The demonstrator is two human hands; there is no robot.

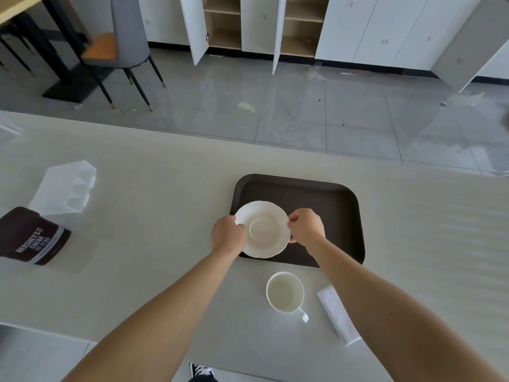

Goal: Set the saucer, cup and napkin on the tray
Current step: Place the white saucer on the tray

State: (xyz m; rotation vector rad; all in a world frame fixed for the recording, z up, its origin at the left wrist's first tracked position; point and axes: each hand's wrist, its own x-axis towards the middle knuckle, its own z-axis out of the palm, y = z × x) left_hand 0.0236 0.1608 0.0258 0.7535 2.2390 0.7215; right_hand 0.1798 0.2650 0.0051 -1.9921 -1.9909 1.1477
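Note:
A white saucer [263, 229] is over the left part of the dark brown tray [330, 199]. My left hand [227, 235] grips its left rim and my right hand [306, 226] grips its right rim. Whether the saucer rests on the tray or hovers just above it I cannot tell. A white cup [285, 292] stands empty on the table just in front of the tray, handle pointing to the lower right. A folded white napkin [337, 314] lies to the right of the cup, partly under my right forearm.
A dark Hershey's cocoa pouch [34, 236] lies at the left of the pale table [151, 216], with a clear plastic organiser [64, 188] behind it. Beyond the table's far edge are grey floor tiles, a chair and white cabinets.

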